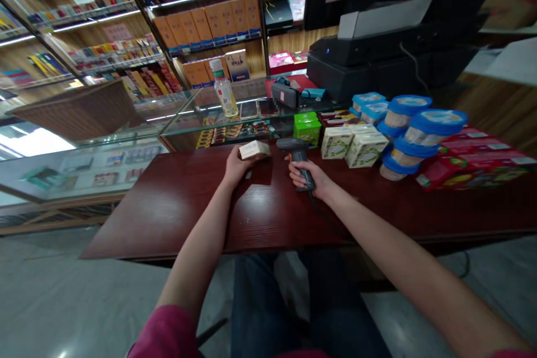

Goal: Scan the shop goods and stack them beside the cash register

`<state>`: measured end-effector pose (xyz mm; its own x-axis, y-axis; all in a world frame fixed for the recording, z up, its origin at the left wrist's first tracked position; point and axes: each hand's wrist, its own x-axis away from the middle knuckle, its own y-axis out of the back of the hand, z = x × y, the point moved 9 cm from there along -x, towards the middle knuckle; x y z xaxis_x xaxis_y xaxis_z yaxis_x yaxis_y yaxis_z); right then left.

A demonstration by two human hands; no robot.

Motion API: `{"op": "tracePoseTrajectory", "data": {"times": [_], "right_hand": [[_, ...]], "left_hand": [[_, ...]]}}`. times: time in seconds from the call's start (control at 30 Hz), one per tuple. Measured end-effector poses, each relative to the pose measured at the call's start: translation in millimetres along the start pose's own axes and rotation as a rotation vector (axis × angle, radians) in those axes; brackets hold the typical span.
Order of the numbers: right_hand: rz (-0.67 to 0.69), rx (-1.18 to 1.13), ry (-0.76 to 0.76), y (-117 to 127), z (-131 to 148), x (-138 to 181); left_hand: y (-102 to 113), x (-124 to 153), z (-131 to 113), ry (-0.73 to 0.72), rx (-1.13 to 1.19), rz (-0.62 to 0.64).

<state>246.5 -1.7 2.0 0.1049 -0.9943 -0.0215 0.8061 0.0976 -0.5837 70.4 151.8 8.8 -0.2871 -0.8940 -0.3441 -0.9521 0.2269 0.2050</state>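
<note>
My left hand grips a small white drink carton, tilted on its side just over the dark red counter. In my right hand is a grey barcode scanner, its head facing left toward the carton with a gap between them. The scanner's cable runs down from its grip. Right of the scanner stand white-and-green cartons like the one I hold, with a green box beside them. Fingers of my left hand are partly hidden behind the carton.
Stacked blue-lidded tubs and red packs occupy the counter's right side. A bottle stands on the glass case behind. A black register machine rises at the back right. A wicker basket sits left.
</note>
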Motion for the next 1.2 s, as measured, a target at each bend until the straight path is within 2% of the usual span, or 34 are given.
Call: {"op": "tracePoseTrajectory", "data": {"times": [0.13,0.2,0.27,0.4,0.47,0.6,0.67,0.7,0.77,0.87,1.0,1.2], "right_hand": [[-0.009,-0.023,-0.009,5.8,-1.4,4.0],[0.008,-0.025,-0.034,3.0,-3.8,5.3],[0.022,-0.024,-0.065,-1.1,-6.9,5.5],[0.011,-0.004,-0.097,-5.2,-9.9,5.6],[-0.007,0.012,-0.085,-5.1,-8.1,6.7],[-0.006,0.040,-0.094,-8.7,-7.8,11.3],[0.010,0.044,-0.113,-12.8,-10.3,13.7],[0.019,0.051,-0.121,-14.8,-11.8,14.6],[0.032,0.077,-0.126,-17.7,-14.8,15.7],[0.042,0.137,-0.127,-19.6,-19.5,15.6],[0.026,0.214,-0.084,-20.3,-18.5,16.6],[0.053,0.298,-0.064,-28.8,-17.5,19.8]], "left_hand": [[52.8,-4.2,10.7,0.062,-0.234,-0.367],[65.4,-1.9,12.9,0.087,-0.303,-0.452],[60.0,-2.0,10.9,0.055,-0.284,-0.379],[22.5,1.2,0.2,-0.022,-0.084,0.036],[13.0,5.8,-3.3,0.006,-0.014,0.184],[11.3,8.6,-0.4,0.127,0.018,0.285],[3.5,8.5,-1.1,0.114,0.002,0.312],[1.0,7.1,-2.2,0.087,-0.015,0.274],[1.3,3.4,-2.2,0.042,-0.030,0.104],[2.7,0.9,10.6,0.104,0.052,-0.116],[7.1,-0.8,25.6,0.225,0.130,-0.208],[10.2,1.7,21.1,0.207,0.161,-0.230]]}}
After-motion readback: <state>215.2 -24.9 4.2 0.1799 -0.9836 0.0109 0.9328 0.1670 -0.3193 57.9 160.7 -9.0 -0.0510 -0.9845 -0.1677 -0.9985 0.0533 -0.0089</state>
